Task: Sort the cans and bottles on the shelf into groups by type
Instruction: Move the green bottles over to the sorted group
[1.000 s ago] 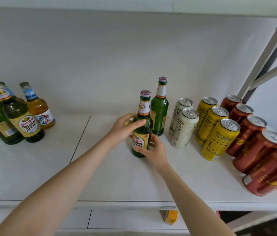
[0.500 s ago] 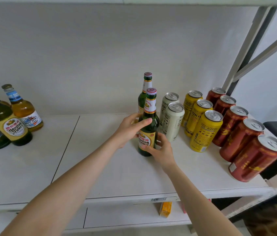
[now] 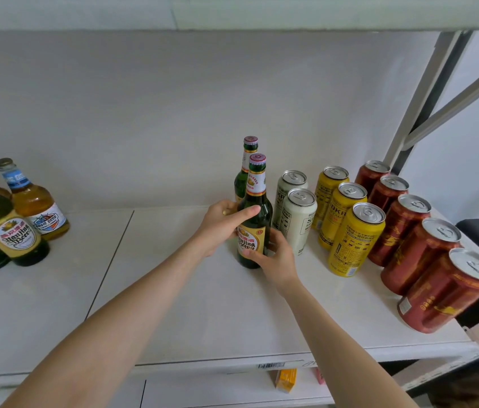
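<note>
A green beer bottle (image 3: 257, 210) with a gold label stands upright on the white shelf (image 3: 203, 304). My left hand (image 3: 220, 223) wraps its body from the left, and my right hand (image 3: 276, 257) grips its base from the right. A second green bottle (image 3: 244, 172) stands just behind it. To the right stand two white cans (image 3: 298, 219), three yellow cans (image 3: 356, 240) and a row of several red cans (image 3: 417, 254). At the far left stand more green bottles (image 3: 5, 228) and an amber bottle (image 3: 33, 204) with a blue neck label.
The shelf's metal upright and diagonal brace (image 3: 426, 92) rise at the back right. The nearest red can (image 3: 450, 293) stands close to the shelf's right edge. A lower shelf holds a small orange box (image 3: 286, 379). A seam (image 3: 111, 260) splits the shelf surface.
The held green bottle has slid rightward and back, from left of the second green bottle to directly in front of it, close to the white cans. Both hands kept their grip.
</note>
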The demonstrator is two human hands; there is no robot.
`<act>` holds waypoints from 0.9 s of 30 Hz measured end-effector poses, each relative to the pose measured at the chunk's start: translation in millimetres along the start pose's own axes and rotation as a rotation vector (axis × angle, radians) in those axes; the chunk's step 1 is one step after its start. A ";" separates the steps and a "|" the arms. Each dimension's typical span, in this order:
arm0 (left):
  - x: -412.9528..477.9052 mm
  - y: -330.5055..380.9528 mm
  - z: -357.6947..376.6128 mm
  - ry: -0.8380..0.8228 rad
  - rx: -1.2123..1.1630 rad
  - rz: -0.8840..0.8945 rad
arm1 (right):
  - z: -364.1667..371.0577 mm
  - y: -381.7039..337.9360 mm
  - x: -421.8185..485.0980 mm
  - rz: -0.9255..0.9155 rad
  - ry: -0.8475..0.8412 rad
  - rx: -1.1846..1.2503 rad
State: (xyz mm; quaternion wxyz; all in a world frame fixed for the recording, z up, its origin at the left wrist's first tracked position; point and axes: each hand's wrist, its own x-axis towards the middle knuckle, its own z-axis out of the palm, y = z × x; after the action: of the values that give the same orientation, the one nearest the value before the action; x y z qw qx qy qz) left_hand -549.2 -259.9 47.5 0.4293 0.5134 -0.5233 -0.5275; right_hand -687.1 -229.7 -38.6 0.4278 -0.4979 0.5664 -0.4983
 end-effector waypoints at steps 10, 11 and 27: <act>16.3 -2.8 -5.5 0.027 -0.015 -0.002 | 6.4 3.9 15.6 -0.028 -0.012 0.000; 16.7 -3.3 -5.4 0.028 -0.009 0.001 | 6.2 4.5 16.2 -0.033 -0.014 -0.005; 17.5 -6.2 -2.5 0.054 -0.003 -0.017 | 2.6 0.9 14.8 0.002 -0.018 -0.089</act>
State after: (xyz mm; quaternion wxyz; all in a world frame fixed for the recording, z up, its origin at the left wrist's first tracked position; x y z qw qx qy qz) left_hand -548.0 -277.0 39.9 0.4396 0.5313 -0.5063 -0.5177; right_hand -686.7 -244.7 -39.7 0.4106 -0.5204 0.5847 -0.4677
